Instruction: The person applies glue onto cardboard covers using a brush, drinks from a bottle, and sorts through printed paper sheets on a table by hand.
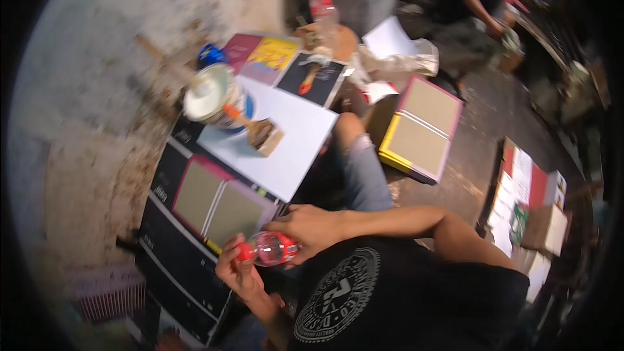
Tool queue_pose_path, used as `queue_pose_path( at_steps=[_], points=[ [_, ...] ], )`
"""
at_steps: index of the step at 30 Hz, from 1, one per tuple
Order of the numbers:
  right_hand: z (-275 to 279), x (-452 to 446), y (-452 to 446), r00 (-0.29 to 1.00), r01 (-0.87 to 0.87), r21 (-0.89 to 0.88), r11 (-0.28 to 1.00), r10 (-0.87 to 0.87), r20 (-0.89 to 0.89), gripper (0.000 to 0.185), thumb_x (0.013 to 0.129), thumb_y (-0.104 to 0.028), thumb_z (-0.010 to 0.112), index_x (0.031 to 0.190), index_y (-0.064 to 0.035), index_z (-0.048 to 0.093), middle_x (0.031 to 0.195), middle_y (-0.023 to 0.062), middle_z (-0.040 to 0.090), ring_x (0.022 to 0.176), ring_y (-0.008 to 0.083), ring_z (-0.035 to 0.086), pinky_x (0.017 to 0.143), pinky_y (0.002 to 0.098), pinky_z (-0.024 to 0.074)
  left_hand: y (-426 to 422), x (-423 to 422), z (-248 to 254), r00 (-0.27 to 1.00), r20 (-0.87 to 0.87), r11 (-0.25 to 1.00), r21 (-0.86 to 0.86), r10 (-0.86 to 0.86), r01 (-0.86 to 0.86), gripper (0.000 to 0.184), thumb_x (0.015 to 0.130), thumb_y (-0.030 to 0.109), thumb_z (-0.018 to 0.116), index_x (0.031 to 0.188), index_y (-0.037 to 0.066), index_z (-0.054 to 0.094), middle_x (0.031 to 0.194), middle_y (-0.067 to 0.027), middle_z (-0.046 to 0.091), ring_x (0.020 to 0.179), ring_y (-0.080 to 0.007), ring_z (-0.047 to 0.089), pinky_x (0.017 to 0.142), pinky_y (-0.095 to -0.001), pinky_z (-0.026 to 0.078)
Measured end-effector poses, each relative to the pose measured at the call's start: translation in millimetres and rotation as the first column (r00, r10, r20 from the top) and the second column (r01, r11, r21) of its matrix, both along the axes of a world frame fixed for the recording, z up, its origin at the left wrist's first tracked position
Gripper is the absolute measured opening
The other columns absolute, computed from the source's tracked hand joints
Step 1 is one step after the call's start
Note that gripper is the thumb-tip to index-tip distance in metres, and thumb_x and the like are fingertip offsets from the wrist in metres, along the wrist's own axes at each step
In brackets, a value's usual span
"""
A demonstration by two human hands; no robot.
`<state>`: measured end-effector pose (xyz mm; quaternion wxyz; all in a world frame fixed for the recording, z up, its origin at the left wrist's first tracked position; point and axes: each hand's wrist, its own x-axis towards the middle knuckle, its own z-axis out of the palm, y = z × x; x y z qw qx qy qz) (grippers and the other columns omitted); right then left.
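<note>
Bottle (265, 247) is off the surface, held lying roughly sideways in front of the black shirt (383, 292), red cap pointing left. Left hand (242, 272): fingers closed round the cap end. Right hand (308, 230): fingers gripping the body at the red label end. Just beyond the hands, a grey-brown panel (211, 203) with pink edging and two white lines across its middle, lying on dark printed sheets (179, 263). Past that, a white sheet (286, 168), with a bucket (203, 105) at its far left, a wooden stick (155, 51) sticking out of it. Orange-handled brush (243, 119) near bucket, bristle end at a small block (273, 145); contents blurred. A second clear bottle (327, 19) stands well apart, upper middle. Another panel (422, 123), pink and yellow edges, sits right of the knee (350, 129). Other person (484, 0) top right, dark top, hand detail unclear.
</note>
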<state>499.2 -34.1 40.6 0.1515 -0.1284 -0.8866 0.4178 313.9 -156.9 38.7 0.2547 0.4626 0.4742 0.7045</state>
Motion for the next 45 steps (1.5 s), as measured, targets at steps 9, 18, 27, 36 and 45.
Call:
queue_pose_path(
  at_steps=[9, 18, 27, 36, 45],
  points=[
    [75.6, -34.8, 20.5, 0.746, -0.655, -0.304, 0.692, 0.526, -0.408, 0.055, 0.060, -0.031, 0.090, 0.095, 0.0005, 0.062, 0.077, 0.0106, 0.068, 0.071, 0.0201, 0.066, 0.066, 0.0312, 0.0515, 52.5, -25.6, 90.0, 0.679, 0.043, 0.642, 0.370, -0.733, 0.671, 0.036, 0.064, 0.026, 0.088, 0.090, 0.009, 0.071, 0.085, -0.0122, 0.072, 0.089, -0.0230, 0.063, 0.092, -0.0403, 0.036],
    [43.7, -63.2, 50.3, 0.555, -0.832, -0.255, 0.493, 0.738, -0.385, 0.058, 0.066, -0.032, 0.088, 0.106, 0.0004, 0.062, 0.097, 0.0079, 0.068, 0.087, 0.0147, 0.063, 0.079, 0.0308, 0.0501, 67.1, -54.4, 69.0, 0.845, 0.259, 0.879, 0.240, -0.467, 0.412, 0.095, 0.076, 0.049, 0.076, 0.144, -0.001, 0.033, 0.126, -0.0139, 0.056, 0.115, -0.0273, 0.052, 0.103, -0.0468, 0.033],
    [105.9, -83.6, 140.5, 0.986, -0.021, -0.197, 0.980, -0.012, -0.165, 0.075, 0.069, -0.019, 0.085, 0.131, -0.0014, 0.047, 0.123, 0.0119, 0.057, 0.110, 0.0202, 0.057, 0.095, 0.0356, 0.0462, -52.2, -242.6, -169.9, 0.122, -0.422, 0.034, -0.212, 0.898, -0.977, 0.038, 0.096, 0.032, 0.056, 0.112, -0.003, 0.059, 0.106, -0.0187, 0.056, 0.098, -0.0315, 0.057, 0.087, -0.0401, 0.045],
    [120.6, -321.8, 255.4, 0.917, 0.194, 0.141, 0.971, -0.128, -0.379, 0.060, 0.079, -0.024, 0.078, 0.123, 0.0015, 0.048, 0.106, 0.0130, 0.066, 0.096, 0.0170, 0.063, 0.085, 0.0312, 0.0496, -61.8, -216.0, -203.5, 0.128, -0.579, -0.026, -0.249, 0.805, -0.968, 0.035, 0.098, 0.025, 0.048, 0.116, -0.006, 0.053, 0.117, -0.0211, 0.053, 0.111, -0.0366, 0.049, 0.094, -0.0440, 0.038],
    [-48.0, -528.0, 371.2, 0.853, 0.454, 0.444, 0.773, -0.233, -0.467, 0.060, 0.082, -0.046, 0.069, 0.123, -0.0053, 0.054, 0.111, 0.0135, 0.065, 0.096, 0.0273, 0.064, 0.087, 0.0397, 0.0482, -63.4, -222.4, -202.1, 0.157, -0.573, -0.003, -0.268, 0.804, -0.963, 0.037, 0.088, 0.020, 0.059, 0.114, -0.006, 0.055, 0.110, -0.0244, 0.056, 0.103, -0.0402, 0.054, 0.089, -0.0466, 0.042]
  ],
)
